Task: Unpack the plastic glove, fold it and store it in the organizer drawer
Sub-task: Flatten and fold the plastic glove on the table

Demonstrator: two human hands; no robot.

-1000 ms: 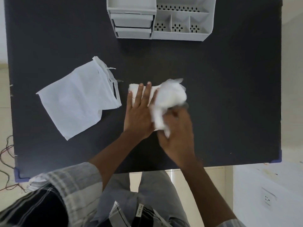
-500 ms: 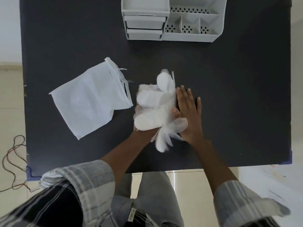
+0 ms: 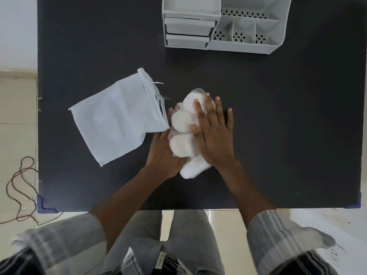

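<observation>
Pressing flat, the right hand (image 3: 213,133) lies palm-down with fingers spread over the plastic glove (image 3: 183,135) near the centre of the worktop (image 3: 278,135), likely to squeeze out air and hold a fold. The left hand (image 3: 162,153) rests open against the glove's seven o'clock side, steadying it; neither hand clamps anything. An empty-looking packet (image 3: 117,120) lies at nine o'clock. At twelve o'clock the organizer (image 3: 224,22) stands with both drawers (image 3: 188,34) shut; its open compartments show nothing inside.

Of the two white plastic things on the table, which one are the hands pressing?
The plastic glove, bunched between the left hand and the right hand. The other, the empty bag, lies flat and untouched to its left.
</observation>
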